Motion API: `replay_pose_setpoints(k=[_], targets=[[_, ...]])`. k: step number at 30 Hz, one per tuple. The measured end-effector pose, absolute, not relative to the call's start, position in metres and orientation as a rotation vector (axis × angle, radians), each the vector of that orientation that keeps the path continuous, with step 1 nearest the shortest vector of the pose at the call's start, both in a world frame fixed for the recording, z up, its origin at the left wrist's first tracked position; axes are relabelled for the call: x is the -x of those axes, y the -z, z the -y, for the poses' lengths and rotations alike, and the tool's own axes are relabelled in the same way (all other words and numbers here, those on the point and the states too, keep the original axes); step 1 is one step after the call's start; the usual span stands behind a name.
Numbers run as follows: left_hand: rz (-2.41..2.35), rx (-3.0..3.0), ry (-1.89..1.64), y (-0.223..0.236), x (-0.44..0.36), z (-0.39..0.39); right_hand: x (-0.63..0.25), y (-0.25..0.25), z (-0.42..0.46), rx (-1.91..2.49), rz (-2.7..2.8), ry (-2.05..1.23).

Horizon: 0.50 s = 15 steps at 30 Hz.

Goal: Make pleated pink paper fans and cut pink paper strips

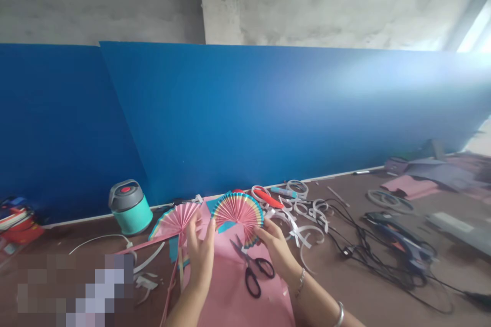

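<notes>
A pleated paper fan (236, 208), pink with yellow and blue edging, is spread in an arc between my two hands. My right hand (275, 243) pinches its right end. At its left end is my left hand (201, 245), thumb and fingers curled near the edge; whether they grip it is hard to see. Black-handled scissors (253, 271) lie partly open on pink paper (226, 296) between my wrists. Just left of my left hand rests a second pink pleated fan (177, 219), with thin pink strips trailing below it.
A teal jar with a grey lid (130, 209) stands at the left. Curled white paper strips (303, 214), a red tool (267, 196) and a light-blue tube (284, 192) lie to the right. Farther right are black cables (364, 250) and a glue gun (402, 240). A blue partition (249, 117) closes the back.
</notes>
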<state>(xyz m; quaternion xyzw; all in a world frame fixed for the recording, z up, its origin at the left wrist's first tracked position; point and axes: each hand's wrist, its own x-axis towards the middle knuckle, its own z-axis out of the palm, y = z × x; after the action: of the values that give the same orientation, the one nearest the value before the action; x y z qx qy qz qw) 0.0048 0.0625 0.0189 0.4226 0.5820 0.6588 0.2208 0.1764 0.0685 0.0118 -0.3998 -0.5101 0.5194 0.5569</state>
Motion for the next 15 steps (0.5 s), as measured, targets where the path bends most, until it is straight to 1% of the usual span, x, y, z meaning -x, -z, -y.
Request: replay_pose_setpoints(k=[2,5,11,15], targets=[[-1.550,-1.069,-1.649,-0.023,0.001,-0.065,-0.181,-0.011,-0.071,0.896,1.178,-1.274],[-1.466,-1.110,-1.474,-0.024,0.005,-0.068,-0.184,-0.009,-0.072,0.880,1.164,-1.292],[-1.151,-1.080,-1.415,-0.018,-0.003,-0.066,-0.182,-0.008,-0.071,0.869,1.070,-1.269],[-1.036,-0.996,-1.333,-0.019,-0.014,-0.060,-0.180,-0.012,-0.069,0.849,1.038,-1.279]])
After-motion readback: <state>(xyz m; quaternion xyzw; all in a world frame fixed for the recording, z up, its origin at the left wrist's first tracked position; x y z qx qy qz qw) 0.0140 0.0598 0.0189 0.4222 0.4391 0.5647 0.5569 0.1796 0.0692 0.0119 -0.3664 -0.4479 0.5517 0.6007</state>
